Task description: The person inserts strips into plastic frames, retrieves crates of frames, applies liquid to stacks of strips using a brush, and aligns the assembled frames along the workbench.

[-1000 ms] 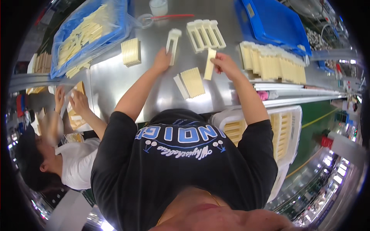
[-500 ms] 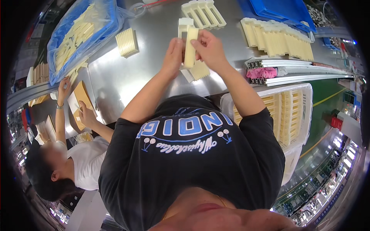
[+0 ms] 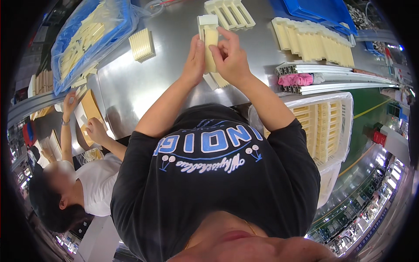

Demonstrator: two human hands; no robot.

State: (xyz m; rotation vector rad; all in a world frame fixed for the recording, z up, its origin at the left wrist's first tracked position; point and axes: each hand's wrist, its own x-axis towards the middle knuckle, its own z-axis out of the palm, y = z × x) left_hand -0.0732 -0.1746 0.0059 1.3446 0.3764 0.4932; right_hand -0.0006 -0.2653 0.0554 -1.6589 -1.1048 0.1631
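Both hands closed on one cream plastic strip (image 3: pixel 211 47), held upright above the steel bench (image 3: pixel 166 65): left hand (image 3: pixel 195 61) along its side, right hand (image 3: pixel 231 59) pinching the front (white holder (image 3: pixel 207 20) just behind).

Bright, even overhead light across scene. Steel worktop (image 3: pixel 144 78) shows soft broad glare and pale reflections, brightest near centre. Shadows faint and short: dim patch on worktop beneath forearms and under left hand (image 3: pixel 195 61) and right hand (image 3: pixel 230 59). Strong fisheye bend: straight edges curve toward rim, black vignette rings frame. Centre sharp, hands crisp. Outer ring soft and smeared, bottom edge out of focus at close range. Small blown-out lamp spots at lower right. Blue plastic bag (image 3: pixel 87 35) carries specular sheen.
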